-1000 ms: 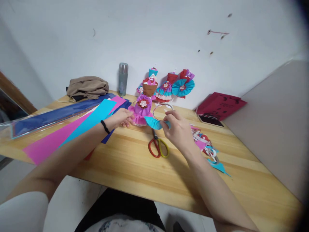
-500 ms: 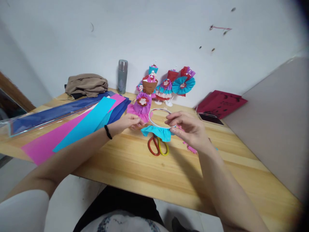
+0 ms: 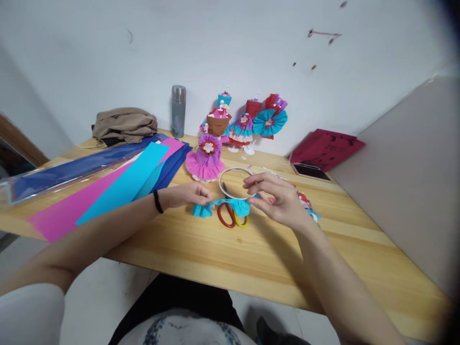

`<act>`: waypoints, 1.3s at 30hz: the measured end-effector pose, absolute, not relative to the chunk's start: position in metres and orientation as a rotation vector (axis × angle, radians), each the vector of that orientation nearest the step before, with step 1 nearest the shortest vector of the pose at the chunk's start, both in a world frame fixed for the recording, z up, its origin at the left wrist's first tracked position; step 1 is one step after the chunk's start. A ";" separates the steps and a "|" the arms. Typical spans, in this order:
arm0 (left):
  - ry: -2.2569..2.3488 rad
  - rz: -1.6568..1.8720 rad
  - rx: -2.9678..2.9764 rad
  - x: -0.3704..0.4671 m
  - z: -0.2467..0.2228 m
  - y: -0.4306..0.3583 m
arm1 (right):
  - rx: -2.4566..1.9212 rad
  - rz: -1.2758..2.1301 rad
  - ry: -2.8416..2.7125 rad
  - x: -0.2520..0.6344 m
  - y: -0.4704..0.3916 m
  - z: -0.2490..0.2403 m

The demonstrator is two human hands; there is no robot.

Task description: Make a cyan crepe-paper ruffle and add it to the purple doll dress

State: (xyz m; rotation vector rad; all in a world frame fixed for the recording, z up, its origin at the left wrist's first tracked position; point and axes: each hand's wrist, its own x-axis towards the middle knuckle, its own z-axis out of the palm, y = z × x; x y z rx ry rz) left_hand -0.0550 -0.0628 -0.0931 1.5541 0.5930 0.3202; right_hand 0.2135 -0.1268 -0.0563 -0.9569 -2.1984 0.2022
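Observation:
My left hand (image 3: 197, 194) is closed in a pinch on the left part of a ruffled turquoise strip (image 3: 239, 207), whose end hangs below the fingers. My right hand (image 3: 275, 194) has thumb and fingers closed on the right side of a thin white ring (image 3: 222, 184). The strip's right part hangs just under the ring and the right fingertips. Beneath lie scissors with one red and one yellow handle (image 3: 226, 215), partly covered by the strip. Behind the left hand stands a doll-like figure in a pink and purple paper dress (image 3: 204, 163).
More paper-dressed figures (image 3: 242, 127) stand by the wall, beside a grey flask (image 3: 178, 112). Turquoise, pink and blue sheets (image 3: 125, 184) lie at the left, with brown cloth (image 3: 124, 124) behind. At the right are a dark red bag (image 3: 325, 148), a phone (image 3: 312, 172) and paper scraps.
My left hand has moved lower, now drawing the strip's left part out to the left. The ring sits slightly lower in my right hand. The whole view has shifted a little.

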 end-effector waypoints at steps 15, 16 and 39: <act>1.214 0.884 1.979 -0.048 -0.088 -0.043 | -1.363 -0.268 -2.119 0.197 -0.087 -0.074; 1.217 0.885 1.965 -0.050 -0.086 -0.041 | -1.359 -0.263 -2.100 0.196 -0.084 -0.074; 1.045 0.369 2.232 -0.112 -0.091 -0.038 | -1.088 0.439 -2.372 0.168 -0.108 -0.111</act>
